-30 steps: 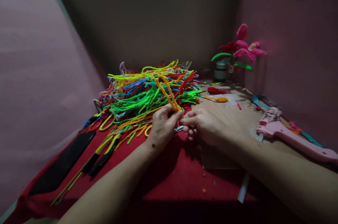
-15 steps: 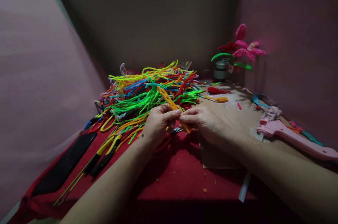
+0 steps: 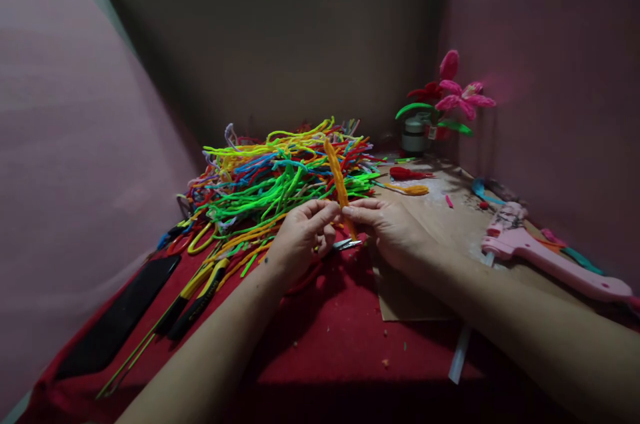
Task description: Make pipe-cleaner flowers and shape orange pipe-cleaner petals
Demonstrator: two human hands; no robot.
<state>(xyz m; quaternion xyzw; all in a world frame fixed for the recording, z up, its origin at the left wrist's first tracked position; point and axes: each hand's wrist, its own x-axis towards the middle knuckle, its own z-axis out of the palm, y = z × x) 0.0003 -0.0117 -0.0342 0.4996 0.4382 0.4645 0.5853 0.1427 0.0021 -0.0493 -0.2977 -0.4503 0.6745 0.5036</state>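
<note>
A folded orange pipe cleaner strip (image 3: 336, 171) stands nearly upright between my two hands. My left hand (image 3: 300, 237) is closed, its thumb and forefinger pinching at the strip's left side. From the right, my right hand (image 3: 395, 227) pinches the same strip between thumb and fingers. Below the strip, scissor blades (image 3: 347, 245) point right from beneath my left hand; whether the fingers hold them I cannot tell. Behind my hands lies a large pile of coloured pipe cleaners (image 3: 280, 171), green ones nearest.
Yellow-black pliers (image 3: 200, 297) and a black flat slab (image 3: 120, 317) lie left on the red cloth (image 3: 340, 344). At right, a pink glue gun (image 3: 555, 257) rests on a brown board (image 3: 430, 217). Pink flowers (image 3: 465, 101) stand behind, near a shaped orange piece (image 3: 407, 189).
The orange strip has turned from leaning left to nearly upright. More of the scissor blades shows below it. Both hands stay close together, and the whole view has shifted slightly.
</note>
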